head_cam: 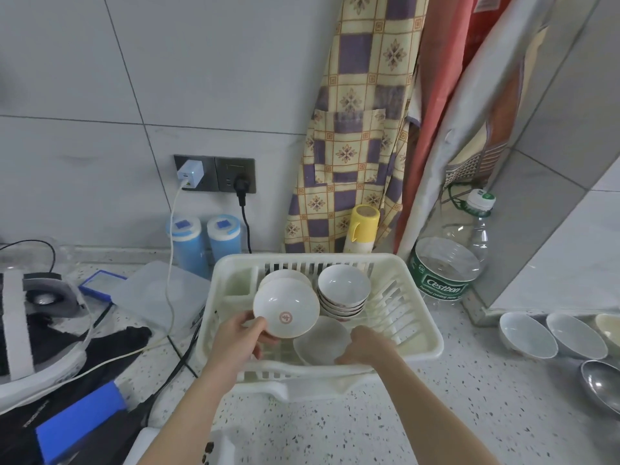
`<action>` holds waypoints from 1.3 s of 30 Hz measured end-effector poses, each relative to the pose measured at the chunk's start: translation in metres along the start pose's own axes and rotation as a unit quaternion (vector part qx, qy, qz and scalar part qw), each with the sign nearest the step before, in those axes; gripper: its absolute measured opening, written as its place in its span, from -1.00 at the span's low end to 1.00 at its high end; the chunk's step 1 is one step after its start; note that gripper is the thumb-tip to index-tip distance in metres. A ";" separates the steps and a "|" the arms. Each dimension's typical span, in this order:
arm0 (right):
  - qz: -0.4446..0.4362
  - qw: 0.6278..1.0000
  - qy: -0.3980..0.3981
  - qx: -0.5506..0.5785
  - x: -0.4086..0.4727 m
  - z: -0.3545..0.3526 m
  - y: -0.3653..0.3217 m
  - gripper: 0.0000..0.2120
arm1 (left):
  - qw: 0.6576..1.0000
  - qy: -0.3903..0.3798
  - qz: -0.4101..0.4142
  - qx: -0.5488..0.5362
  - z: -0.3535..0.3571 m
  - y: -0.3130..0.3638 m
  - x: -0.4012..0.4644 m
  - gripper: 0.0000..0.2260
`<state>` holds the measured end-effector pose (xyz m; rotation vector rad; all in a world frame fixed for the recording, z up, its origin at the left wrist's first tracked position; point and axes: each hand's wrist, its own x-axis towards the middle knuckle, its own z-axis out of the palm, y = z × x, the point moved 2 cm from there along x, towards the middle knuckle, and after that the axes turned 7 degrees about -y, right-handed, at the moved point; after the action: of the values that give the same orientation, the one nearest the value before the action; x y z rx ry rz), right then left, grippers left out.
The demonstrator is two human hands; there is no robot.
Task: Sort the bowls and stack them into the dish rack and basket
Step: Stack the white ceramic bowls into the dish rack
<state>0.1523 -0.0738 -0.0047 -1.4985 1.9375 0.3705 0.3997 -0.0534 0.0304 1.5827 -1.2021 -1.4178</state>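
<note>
White plastic is the dish rack (432, 340) on the speckled counter (419, 414), and both your hands are inside it. Your left hand (240, 340) pinches the rim of a white bowl with a red mark (286, 313), tilted on its side, and just beyond it another bowl (285, 275) leans. Your right hand (364, 344) grips a plain pale bowl (320, 340); behind this hand a stack of bowls (343, 290) stands upright, and well to its right three more bowls (526, 335) wait.

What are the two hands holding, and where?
The left hand pinches the red-marked bowl by its rim. The right hand grips the plain bowl by its rim.
</note>
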 end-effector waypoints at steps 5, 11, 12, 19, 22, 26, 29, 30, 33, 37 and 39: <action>0.002 1.000 0.025 -0.018 -0.003 0.001 -0.003 -0.37 | 0.999 -0.043 -0.015 0.017 0.002 0.007 0.000 -0.83; -0.034 0.994 0.087 0.063 -0.013 -0.002 0.001 -0.45 | 0.996 -0.080 -0.016 0.031 0.008 0.015 -0.002 -0.83; -0.048 0.984 0.133 0.113 -0.017 -0.003 0.001 -0.56 | 0.995 -0.088 -0.018 0.036 0.010 0.016 -0.001 -0.84; -0.137 0.923 0.157 0.323 -0.036 -0.012 0.009 -0.60 | 0.982 -0.133 -0.061 0.122 0.027 0.017 0.012 -0.91; -0.140 0.939 0.146 0.279 -0.034 -0.011 0.009 -0.81 | 0.982 -0.133 -0.071 0.116 0.036 0.017 0.018 -0.91; -0.117 0.949 0.149 0.252 -0.028 -0.010 0.011 -0.75 | 0.980 -0.136 -0.084 0.122 0.042 0.013 0.025 -0.94; -0.104 0.956 0.147 0.232 -0.025 -0.009 0.008 -0.80 | 0.981 -0.121 -0.078 0.132 0.043 0.007 0.030 -0.90; -0.101 0.959 0.147 0.220 -0.024 -0.009 0.008 -0.79 | 0.980 -0.117 -0.074 0.144 0.043 0.005 0.032 -0.88; -0.082 0.965 0.148 0.199 -0.021 -0.009 0.004 -0.73 | 0.967 -0.101 -0.057 0.227 0.044 -0.002 0.039 -0.82; -0.069 0.967 0.146 0.197 -0.019 -0.007 0.003 -0.72 | 0.954 -0.081 -0.015 0.288 0.047 -0.006 0.043 -0.82; -0.058 0.969 0.148 0.189 -0.019 -0.006 0.004 -0.71 | 0.948 -0.073 -0.008 0.310 0.047 -0.007 0.041 -0.87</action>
<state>0.1494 -0.0620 0.0117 -1.4604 1.9909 -0.2784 0.3543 -0.0857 0.0012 1.9161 -1.8578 -1.2447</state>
